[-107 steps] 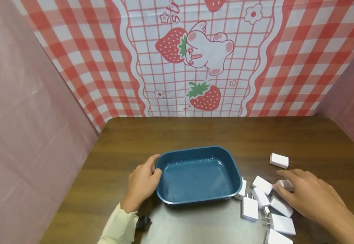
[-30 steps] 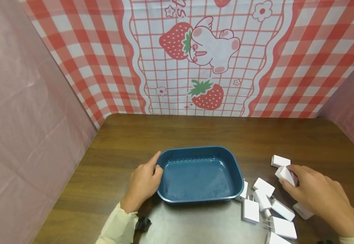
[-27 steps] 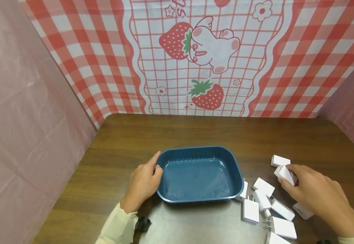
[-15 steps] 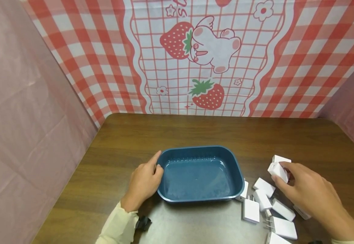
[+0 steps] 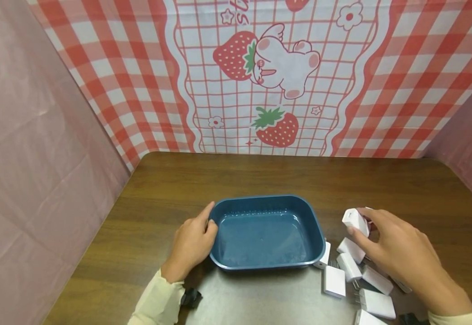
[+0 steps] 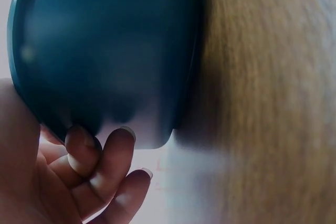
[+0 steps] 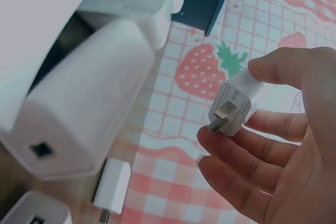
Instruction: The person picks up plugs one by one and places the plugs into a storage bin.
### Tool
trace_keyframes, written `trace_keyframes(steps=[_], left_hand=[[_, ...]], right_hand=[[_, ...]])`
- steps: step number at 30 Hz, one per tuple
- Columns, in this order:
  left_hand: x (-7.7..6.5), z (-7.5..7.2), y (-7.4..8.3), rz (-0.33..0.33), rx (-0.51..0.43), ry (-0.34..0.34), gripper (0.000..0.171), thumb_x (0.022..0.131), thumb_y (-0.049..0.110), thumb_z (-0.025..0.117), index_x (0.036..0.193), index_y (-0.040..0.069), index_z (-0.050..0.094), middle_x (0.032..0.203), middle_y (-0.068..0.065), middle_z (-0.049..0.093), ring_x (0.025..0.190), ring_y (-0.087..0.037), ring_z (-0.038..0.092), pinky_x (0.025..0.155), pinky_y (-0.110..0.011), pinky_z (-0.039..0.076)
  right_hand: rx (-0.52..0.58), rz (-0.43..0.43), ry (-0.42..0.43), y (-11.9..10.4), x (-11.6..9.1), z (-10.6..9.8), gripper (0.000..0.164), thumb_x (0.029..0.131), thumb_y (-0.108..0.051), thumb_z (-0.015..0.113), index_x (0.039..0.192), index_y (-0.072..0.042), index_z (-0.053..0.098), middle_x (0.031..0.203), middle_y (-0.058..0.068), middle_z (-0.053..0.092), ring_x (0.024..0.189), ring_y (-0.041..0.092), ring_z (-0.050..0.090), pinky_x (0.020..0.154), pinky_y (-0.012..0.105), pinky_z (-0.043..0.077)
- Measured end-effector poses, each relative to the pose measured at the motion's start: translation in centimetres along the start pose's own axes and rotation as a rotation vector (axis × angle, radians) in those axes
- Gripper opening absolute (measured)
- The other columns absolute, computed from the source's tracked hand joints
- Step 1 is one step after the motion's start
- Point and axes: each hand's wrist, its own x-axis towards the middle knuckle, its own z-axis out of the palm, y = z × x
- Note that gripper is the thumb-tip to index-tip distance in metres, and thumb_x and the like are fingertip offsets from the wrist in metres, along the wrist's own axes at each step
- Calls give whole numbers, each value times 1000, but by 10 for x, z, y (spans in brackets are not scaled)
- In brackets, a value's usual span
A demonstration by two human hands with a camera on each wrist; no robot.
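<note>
A white charger plug [image 5: 355,221] is pinched between the thumb and fingers of my right hand [image 5: 402,253], raised above the table. In the right wrist view this charger plug [image 7: 231,107] turns its printed face and two metal prongs to the camera. My left hand [image 5: 193,239] holds the left end of a blue tray [image 5: 260,243], thumb at the rim. From the left wrist, curled fingers [image 6: 113,153] lie against the tray's outer wall. The tray has nothing in it. Below my right hand lie several more white charger plugs [image 5: 377,303].
One white plug [image 5: 322,256] sits tight against the tray's right corner, partly under its rim. Another plug behind my right fingers is almost fully hidden. The brown wooden table [image 5: 228,176] reaches back to a checked strawberry cloth [image 5: 276,128].
From over the pile, my right hand took hold of one charger plug and lifted it. It has since moved left with the plug, towards the tray. My left hand stays at the tray.
</note>
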Motion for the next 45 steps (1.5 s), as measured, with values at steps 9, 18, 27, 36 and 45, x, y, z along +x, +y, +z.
trace_keyframes(steps=[9, 18, 27, 36, 45], left_hand=[[0, 1, -2, 54, 11, 34, 49, 98, 20, 53, 146, 9, 54, 71, -8, 65, 64, -19, 58, 62, -41, 47], [-1, 2, -3, 62, 1, 40, 48, 98, 20, 53, 145, 9, 55, 115, -14, 72, 87, -28, 70, 74, -50, 52], [1, 2, -5, 47, -9, 19, 49, 97, 22, 56, 145, 11, 55, 71, -3, 63, 71, -18, 60, 67, -45, 49], [0, 2, -6, 50, -26, 14, 49, 97, 21, 56, 145, 11, 55, 79, -5, 67, 70, -17, 57, 68, -44, 49], [0, 2, -5, 74, -2, 54, 48, 97, 21, 56, 144, 15, 57, 90, -10, 73, 70, -19, 61, 61, -41, 47]], right_hand=[[22, -114, 88, -17, 0, 1, 46, 83, -33, 78, 123, -13, 66, 89, -2, 64, 83, 25, 64, 54, 43, 45], [4, -154, 53, -42, 3, 1, 49, 85, -38, 77, 126, -15, 66, 92, -4, 64, 73, 12, 58, 54, 36, 43], [-10, -278, 67, -68, 7, 10, 45, 82, -37, 78, 117, -11, 70, 94, -3, 67, 67, 8, 55, 51, 32, 43], [-12, -360, 20, -92, 13, 20, 43, 83, -41, 78, 115, -14, 71, 93, -6, 67, 67, 4, 53, 52, 28, 42], [-19, -497, -19, -110, 14, 32, 41, 81, -40, 80, 113, -16, 71, 91, -6, 65, 68, 6, 54, 55, 29, 45]])
